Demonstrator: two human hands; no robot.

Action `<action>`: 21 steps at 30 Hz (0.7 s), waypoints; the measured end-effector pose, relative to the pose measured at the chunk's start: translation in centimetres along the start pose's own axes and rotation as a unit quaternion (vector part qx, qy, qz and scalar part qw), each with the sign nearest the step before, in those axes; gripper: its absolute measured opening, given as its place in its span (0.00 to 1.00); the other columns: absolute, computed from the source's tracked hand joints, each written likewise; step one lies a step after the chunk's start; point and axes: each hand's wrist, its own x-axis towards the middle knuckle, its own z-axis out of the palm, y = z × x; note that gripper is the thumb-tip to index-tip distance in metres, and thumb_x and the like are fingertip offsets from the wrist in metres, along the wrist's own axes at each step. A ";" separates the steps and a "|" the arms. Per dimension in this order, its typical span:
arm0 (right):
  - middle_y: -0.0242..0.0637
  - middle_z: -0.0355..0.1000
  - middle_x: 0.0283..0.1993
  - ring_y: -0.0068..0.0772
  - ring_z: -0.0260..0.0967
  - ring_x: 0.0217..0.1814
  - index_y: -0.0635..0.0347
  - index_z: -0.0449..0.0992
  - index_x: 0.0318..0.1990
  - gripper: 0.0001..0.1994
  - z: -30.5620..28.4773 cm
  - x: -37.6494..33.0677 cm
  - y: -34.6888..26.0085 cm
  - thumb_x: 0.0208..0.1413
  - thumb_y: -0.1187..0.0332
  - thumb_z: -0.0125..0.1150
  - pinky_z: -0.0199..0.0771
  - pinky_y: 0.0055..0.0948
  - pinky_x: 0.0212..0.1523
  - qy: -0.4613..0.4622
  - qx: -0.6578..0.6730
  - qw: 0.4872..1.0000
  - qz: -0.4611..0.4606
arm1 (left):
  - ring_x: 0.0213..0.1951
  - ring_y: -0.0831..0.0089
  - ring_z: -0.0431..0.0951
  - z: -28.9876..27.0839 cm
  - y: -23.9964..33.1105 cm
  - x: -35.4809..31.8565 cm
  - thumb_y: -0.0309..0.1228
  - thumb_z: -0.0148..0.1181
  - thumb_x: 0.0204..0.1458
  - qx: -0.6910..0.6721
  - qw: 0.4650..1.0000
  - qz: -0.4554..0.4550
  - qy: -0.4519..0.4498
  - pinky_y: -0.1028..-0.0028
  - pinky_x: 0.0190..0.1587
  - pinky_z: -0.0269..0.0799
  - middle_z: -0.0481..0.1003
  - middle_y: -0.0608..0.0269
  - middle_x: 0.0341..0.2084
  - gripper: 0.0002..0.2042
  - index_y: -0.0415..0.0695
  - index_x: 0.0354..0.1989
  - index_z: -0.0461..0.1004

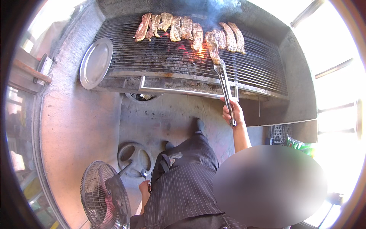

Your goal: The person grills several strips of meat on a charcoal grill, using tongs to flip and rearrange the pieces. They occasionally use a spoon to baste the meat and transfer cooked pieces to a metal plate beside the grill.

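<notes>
My right hand (pixel 233 112) is closed round the handle end of long metal tongs (pixel 225 86), reaching over the grill's front rail. The tongs' tips meet the near end of a browned meat strip (pixel 212 47), which lies lengthwise toward me. More meat strips (pixel 187 27) lie in a row across the far part of the grill grate (pixel 259 57). Low beside my apron, my left hand (pixel 144 187) looks closed near a small dark, shiny, round-ended thing (pixel 143 173). Most of that hand's fingers are hidden, and what it holds is unclear.
Flames and glowing coals (pixel 198 54) show under the grate, and smoke rises at the back. An oval metal tray (pixel 96 63) rests on the grill's left end. A standing fan (pixel 103 194) is at lower left. Right of me are a dark crate (pixel 279 134) and green packaging (pixel 299 145).
</notes>
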 end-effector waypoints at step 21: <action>0.29 0.68 0.21 0.17 0.59 0.10 0.66 0.74 0.55 0.19 10.8 2.5 -17.0 0.68 0.59 0.51 0.58 0.19 0.09 0.002 -0.149 0.979 -0.136 | 0.34 0.59 0.84 1.4 -2.0 2.2 0.23 0.65 0.40 0.195 0.965 0.167 0.059 0.62 0.41 0.79 0.83 0.55 0.30 0.15 0.46 0.39 0.86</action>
